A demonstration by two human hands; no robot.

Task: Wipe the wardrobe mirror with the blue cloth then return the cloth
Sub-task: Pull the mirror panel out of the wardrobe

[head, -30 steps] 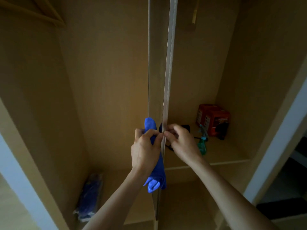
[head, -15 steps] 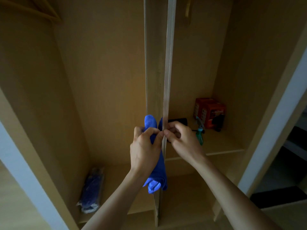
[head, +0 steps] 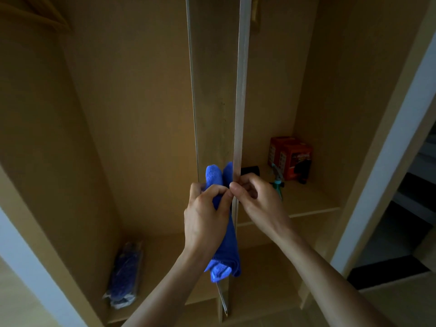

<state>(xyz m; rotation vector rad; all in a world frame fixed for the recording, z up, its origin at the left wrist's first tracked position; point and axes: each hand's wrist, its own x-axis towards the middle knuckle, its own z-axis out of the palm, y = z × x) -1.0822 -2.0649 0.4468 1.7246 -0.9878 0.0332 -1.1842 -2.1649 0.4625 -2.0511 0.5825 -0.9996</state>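
— Two hands are being shown at the wardrobe mirror; what is being held by each?

— The blue cloth is being gripped by the left hand, with the fingers and thumb being curled round the bunched fabric. The cloth is being held against the left face of the mirror, which is being viewed almost edge-on. One end is being left sticking up above the fist, and the other, with a paler hem, is being left hanging below the wrist.

— And the right hand?

— The pale metal edge strip of the mirror is being pinched between its thumb and curled fingers. It is being held just beside the left hand, with only the strip between the two.

— What is being stored in the wardrobe behind?

— On the shelf to the right, a red box is being stored at the back. A teal spray bottle is being stood just in front of it, and a small black object is being partly hidden by the strip; what it is cannot be told. On the floor of the left compartment, a clear packet of something blue is being left lying near the side wall.
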